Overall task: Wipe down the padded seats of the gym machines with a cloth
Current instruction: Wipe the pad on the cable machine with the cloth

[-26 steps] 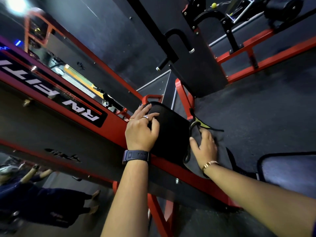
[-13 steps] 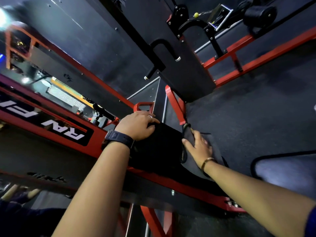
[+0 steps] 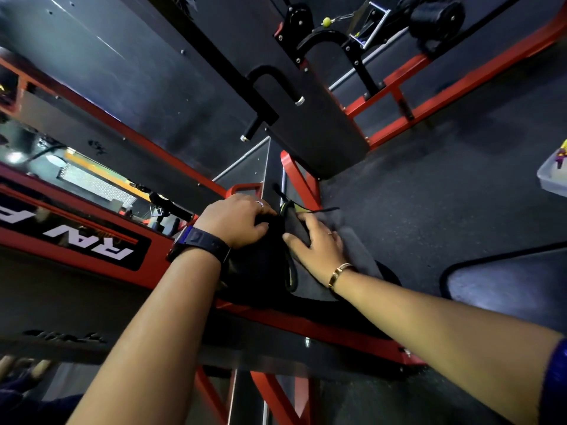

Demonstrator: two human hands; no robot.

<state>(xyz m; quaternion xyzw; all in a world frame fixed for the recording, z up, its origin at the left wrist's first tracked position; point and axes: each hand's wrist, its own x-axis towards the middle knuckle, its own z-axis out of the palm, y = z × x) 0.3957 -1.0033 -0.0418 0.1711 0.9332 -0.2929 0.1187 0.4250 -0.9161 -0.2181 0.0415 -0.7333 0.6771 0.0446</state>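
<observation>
the black seat pad (image 3: 260,271) sits on the red machine frame (image 3: 76,256), between the person's two forearms. its long axis runs from the near side away toward a small red loop handle (image 3: 245,188) at its far end. the left hand (image 3: 237,220), with a dark wristwatch (image 3: 199,243) on that wrist, grips that far end, fingers curled over the edge. the right hand (image 3: 317,243) lies flat with fingers spread, pressing a grey cloth (image 3: 359,250) onto the right side of the pad. a gold bracelet (image 3: 339,273) sits on that wrist.

the cloth drapes off the pad's right edge, and a yellow-green trimmed edge of it sticks up between the two hands. how far the thumb tucks under that fold is hard to see. the pad's near end sinks into shadow, so its outline is lost there. the left fingertips are hidden behind the pad.

white letters on the frame are cut off at the left edge. a pale plastic tub (image 3: 552,176) is cropped at the right. another dark pad (image 3: 506,286) lies low on the right, also cropped.
</observation>
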